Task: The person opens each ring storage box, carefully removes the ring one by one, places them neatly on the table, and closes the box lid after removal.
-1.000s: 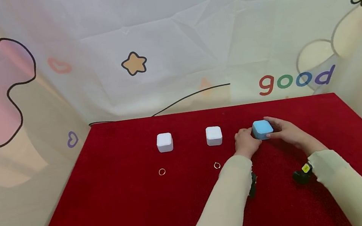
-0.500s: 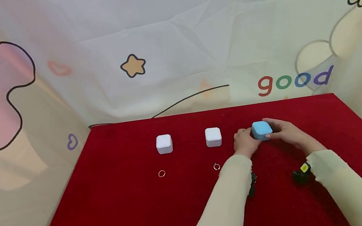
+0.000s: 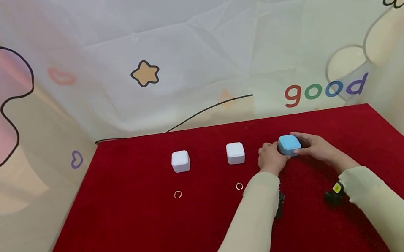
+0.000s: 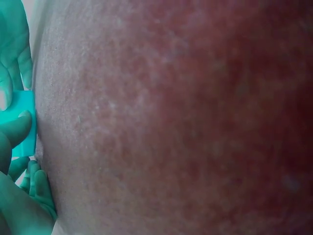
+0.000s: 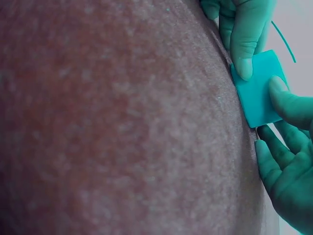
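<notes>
A small light-blue box (image 3: 289, 143) with rounded corners sits on the red cloth at the right, between both hands. My left hand (image 3: 271, 158) holds its left side, and in the left wrist view that thumb lies on the front face of the box (image 4: 24, 105). On the other side, my right hand (image 3: 317, 148) grips the box, thumb in front and a finger reaching behind its far edge. Both thumbs press the front face of the box (image 5: 259, 93) in the right wrist view. The box's lid looks closed; its inside is hidden.
Two white boxes (image 3: 180, 161) of similar shape stand in line to the left, the nearer white box (image 3: 235, 153) beside my left hand. In front of each lies a thin ring, a left ring (image 3: 178, 194) and a right ring (image 3: 239, 186). A printed curtain (image 3: 193, 59) hangs behind.
Everything in the head view has drifted slightly left as the camera turned. Both hands keep their hold on the blue box, with hardly any movement.
</notes>
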Tool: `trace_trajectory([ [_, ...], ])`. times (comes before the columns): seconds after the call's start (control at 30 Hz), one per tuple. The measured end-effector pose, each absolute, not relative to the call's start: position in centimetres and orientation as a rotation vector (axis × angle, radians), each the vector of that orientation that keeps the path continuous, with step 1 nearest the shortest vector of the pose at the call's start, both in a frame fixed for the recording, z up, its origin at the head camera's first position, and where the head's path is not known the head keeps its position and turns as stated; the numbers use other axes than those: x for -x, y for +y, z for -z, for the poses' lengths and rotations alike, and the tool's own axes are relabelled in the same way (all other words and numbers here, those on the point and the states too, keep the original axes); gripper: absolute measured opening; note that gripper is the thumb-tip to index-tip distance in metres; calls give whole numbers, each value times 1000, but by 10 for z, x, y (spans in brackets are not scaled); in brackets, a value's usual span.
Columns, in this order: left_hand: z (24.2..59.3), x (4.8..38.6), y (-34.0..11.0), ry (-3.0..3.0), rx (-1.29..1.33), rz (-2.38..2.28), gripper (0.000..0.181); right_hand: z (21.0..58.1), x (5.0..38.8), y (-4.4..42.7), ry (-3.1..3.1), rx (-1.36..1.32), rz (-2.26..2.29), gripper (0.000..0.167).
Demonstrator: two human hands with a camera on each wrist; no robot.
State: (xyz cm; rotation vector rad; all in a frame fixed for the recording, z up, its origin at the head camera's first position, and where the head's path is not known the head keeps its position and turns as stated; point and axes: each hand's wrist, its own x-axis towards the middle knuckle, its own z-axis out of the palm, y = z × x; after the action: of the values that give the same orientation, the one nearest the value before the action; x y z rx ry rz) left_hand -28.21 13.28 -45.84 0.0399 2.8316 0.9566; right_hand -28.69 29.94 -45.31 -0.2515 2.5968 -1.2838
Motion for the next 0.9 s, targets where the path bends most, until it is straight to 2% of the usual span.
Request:
trace_trajectory([
  [0.53, 462, 295, 134, 2867, -77, -816, 51, 449, 294, 297, 2587, 254, 1260, 75],
  [0.9, 463, 290, 140, 2890, -97, -672, 51, 455, 288, 305, 2527, 270, 1308, 76],
])
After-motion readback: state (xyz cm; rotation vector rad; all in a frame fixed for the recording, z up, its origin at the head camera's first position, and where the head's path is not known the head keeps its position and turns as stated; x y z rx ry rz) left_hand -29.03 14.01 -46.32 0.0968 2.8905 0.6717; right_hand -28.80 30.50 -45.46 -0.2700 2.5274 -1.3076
